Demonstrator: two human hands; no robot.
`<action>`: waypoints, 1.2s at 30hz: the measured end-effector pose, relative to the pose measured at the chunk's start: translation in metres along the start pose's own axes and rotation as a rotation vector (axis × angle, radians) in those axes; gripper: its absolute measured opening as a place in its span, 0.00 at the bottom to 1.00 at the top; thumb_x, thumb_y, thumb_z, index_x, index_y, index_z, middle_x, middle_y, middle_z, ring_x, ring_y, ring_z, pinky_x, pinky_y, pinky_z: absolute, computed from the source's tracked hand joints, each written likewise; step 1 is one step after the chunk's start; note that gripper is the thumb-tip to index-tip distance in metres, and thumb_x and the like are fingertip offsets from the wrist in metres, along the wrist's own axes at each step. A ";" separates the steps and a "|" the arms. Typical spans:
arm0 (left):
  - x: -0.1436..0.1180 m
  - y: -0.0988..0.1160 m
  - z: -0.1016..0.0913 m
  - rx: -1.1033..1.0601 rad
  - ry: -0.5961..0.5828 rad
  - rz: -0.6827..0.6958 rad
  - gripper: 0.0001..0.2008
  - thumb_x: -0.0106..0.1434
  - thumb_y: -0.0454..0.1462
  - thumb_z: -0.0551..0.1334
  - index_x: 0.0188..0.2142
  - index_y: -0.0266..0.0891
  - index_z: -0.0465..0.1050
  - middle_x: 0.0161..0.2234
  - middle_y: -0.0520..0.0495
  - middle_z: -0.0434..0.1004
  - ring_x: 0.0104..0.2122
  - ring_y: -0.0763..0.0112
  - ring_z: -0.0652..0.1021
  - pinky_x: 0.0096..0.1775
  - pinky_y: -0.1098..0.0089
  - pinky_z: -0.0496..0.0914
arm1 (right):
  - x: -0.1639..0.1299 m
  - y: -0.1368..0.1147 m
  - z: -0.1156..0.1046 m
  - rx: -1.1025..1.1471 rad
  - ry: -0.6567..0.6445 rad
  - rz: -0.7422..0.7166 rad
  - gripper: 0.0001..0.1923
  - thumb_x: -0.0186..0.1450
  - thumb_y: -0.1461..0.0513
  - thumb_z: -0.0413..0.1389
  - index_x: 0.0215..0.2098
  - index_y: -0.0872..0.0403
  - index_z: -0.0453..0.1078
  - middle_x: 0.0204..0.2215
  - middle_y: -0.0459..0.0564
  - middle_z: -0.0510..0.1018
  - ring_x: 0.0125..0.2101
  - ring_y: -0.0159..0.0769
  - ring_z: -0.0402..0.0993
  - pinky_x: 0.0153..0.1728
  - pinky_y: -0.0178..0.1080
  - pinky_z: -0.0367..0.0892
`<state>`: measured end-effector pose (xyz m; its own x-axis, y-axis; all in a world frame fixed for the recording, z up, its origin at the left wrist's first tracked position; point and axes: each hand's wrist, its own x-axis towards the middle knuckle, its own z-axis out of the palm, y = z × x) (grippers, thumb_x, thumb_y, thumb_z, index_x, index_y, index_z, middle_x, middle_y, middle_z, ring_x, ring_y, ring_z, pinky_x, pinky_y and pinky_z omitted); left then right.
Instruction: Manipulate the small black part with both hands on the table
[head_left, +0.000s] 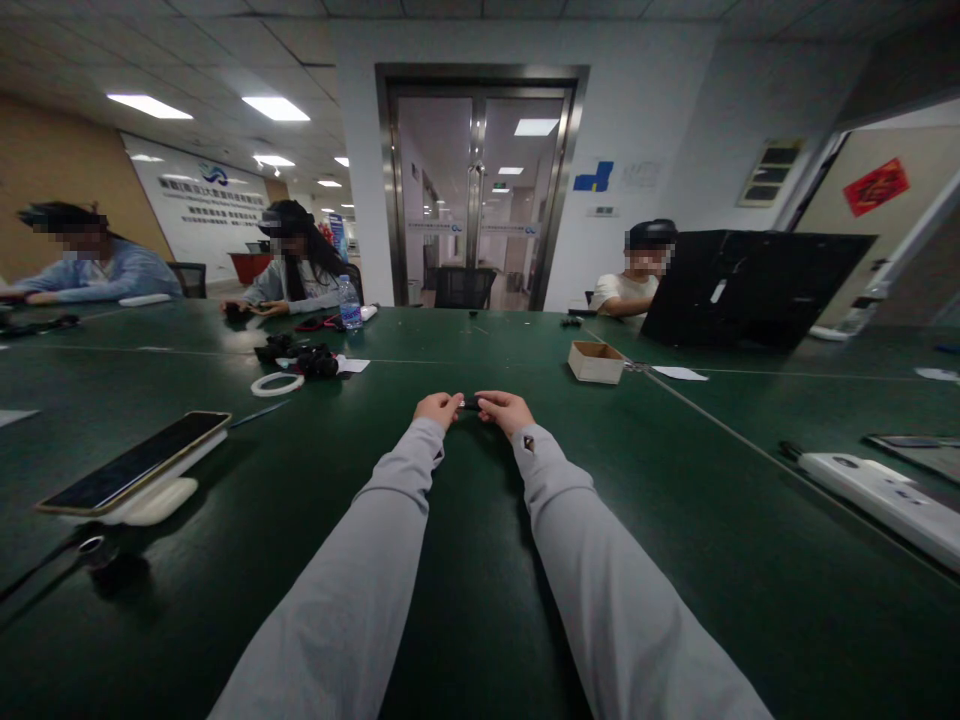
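Observation:
Both my arms reach forward over the green table (480, 560). Between my two hands is a small, dark, slim object (470, 404), too small to name. My left hand (438, 408) pinches its left end, where a light tip shows at the fingers. On the other end, the fingers of my right hand (506, 411) are closed as well. Most of the object is covered by my fingertips, and it is held just above the tabletop or touching it; I cannot tell which.
An open small box (596, 366) stands ahead right. To the left lie a white ring (277, 385), black gear (300, 358), a phone on a stand (139, 465) and a bottle (350, 305). A power strip (885, 490) and black monitor (754, 290) are right. Several people sit across.

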<state>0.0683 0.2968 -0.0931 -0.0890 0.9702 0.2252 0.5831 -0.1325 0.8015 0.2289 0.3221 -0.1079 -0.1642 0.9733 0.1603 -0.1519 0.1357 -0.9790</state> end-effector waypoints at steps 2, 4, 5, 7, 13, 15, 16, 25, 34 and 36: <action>0.000 0.000 -0.001 -0.014 -0.021 -0.006 0.21 0.55 0.52 0.53 0.23 0.38 0.72 0.18 0.50 0.72 0.20 0.75 0.70 0.27 0.74 0.64 | 0.000 0.000 0.000 0.018 -0.005 -0.003 0.13 0.49 0.66 0.62 0.34 0.60 0.72 0.20 0.46 0.74 0.18 0.23 0.68 0.20 0.27 0.65; 0.000 0.001 -0.002 -0.019 -0.035 -0.011 0.23 0.55 0.53 0.52 0.23 0.38 0.73 0.17 0.50 0.71 0.19 0.75 0.70 0.26 0.74 0.63 | 0.000 0.001 0.000 0.031 -0.011 -0.005 0.14 0.48 0.65 0.63 0.34 0.59 0.72 0.20 0.46 0.75 0.18 0.24 0.68 0.20 0.27 0.65; 0.000 0.002 -0.003 -0.016 -0.042 -0.016 0.23 0.55 0.53 0.51 0.22 0.37 0.73 0.17 0.50 0.71 0.19 0.75 0.70 0.26 0.74 0.63 | 0.000 0.001 0.000 0.035 -0.015 -0.007 0.14 0.48 0.65 0.63 0.34 0.59 0.73 0.21 0.46 0.75 0.18 0.24 0.68 0.21 0.27 0.65; -0.002 0.004 -0.004 -0.006 -0.048 -0.026 0.24 0.55 0.53 0.50 0.21 0.38 0.72 0.16 0.50 0.71 0.18 0.75 0.70 0.26 0.74 0.63 | 0.000 0.001 -0.001 0.039 -0.022 -0.010 0.14 0.48 0.65 0.63 0.34 0.59 0.73 0.22 0.47 0.75 0.19 0.24 0.69 0.21 0.28 0.66; -0.005 0.010 -0.006 0.017 -0.038 -0.042 0.25 0.56 0.53 0.50 0.18 0.38 0.71 0.15 0.50 0.70 0.18 0.74 0.69 0.26 0.73 0.62 | -0.001 0.000 0.001 0.064 -0.044 -0.008 0.14 0.48 0.66 0.63 0.34 0.59 0.73 0.22 0.47 0.75 0.19 0.24 0.69 0.21 0.27 0.66; -0.005 0.010 -0.006 0.013 -0.028 -0.045 0.25 0.56 0.53 0.49 0.17 0.39 0.71 0.15 0.50 0.70 0.18 0.75 0.69 0.26 0.73 0.62 | -0.003 -0.002 0.002 0.077 -0.056 -0.012 0.14 0.48 0.66 0.63 0.34 0.59 0.72 0.23 0.47 0.75 0.19 0.25 0.69 0.21 0.27 0.66; -0.005 0.010 -0.006 0.010 -0.024 -0.049 0.25 0.56 0.53 0.49 0.17 0.39 0.71 0.15 0.50 0.70 0.18 0.75 0.69 0.26 0.73 0.62 | -0.004 -0.003 0.002 0.082 -0.061 -0.014 0.14 0.48 0.66 0.63 0.34 0.58 0.72 0.23 0.47 0.75 0.20 0.25 0.69 0.21 0.27 0.66; -0.007 0.014 -0.010 0.079 -0.001 -0.093 0.26 0.57 0.52 0.48 0.13 0.39 0.68 0.13 0.51 0.68 0.17 0.74 0.68 0.26 0.72 0.61 | -0.011 -0.011 0.004 0.129 -0.095 0.007 0.16 0.46 0.67 0.64 0.35 0.57 0.72 0.29 0.48 0.74 0.22 0.25 0.70 0.24 0.29 0.68; -0.004 0.013 -0.010 0.130 -0.006 -0.123 0.27 0.57 0.52 0.47 0.11 0.40 0.65 0.12 0.50 0.66 0.17 0.73 0.67 0.27 0.71 0.60 | -0.014 -0.014 0.004 0.162 -0.128 0.034 0.17 0.46 0.69 0.63 0.35 0.57 0.71 0.31 0.48 0.73 0.23 0.26 0.71 0.26 0.31 0.69; -0.003 0.013 -0.010 0.123 -0.013 -0.129 0.27 0.57 0.52 0.47 0.11 0.40 0.65 0.12 0.50 0.66 0.17 0.73 0.68 0.27 0.71 0.60 | -0.015 -0.015 0.004 0.167 -0.135 0.039 0.17 0.45 0.69 0.63 0.35 0.56 0.71 0.31 0.48 0.73 0.23 0.26 0.71 0.27 0.31 0.70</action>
<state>0.0680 0.2903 -0.0781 -0.1594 0.9803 0.1169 0.6623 0.0183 0.7490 0.2300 0.3053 -0.0955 -0.3007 0.9420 0.1493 -0.3007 0.0549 -0.9521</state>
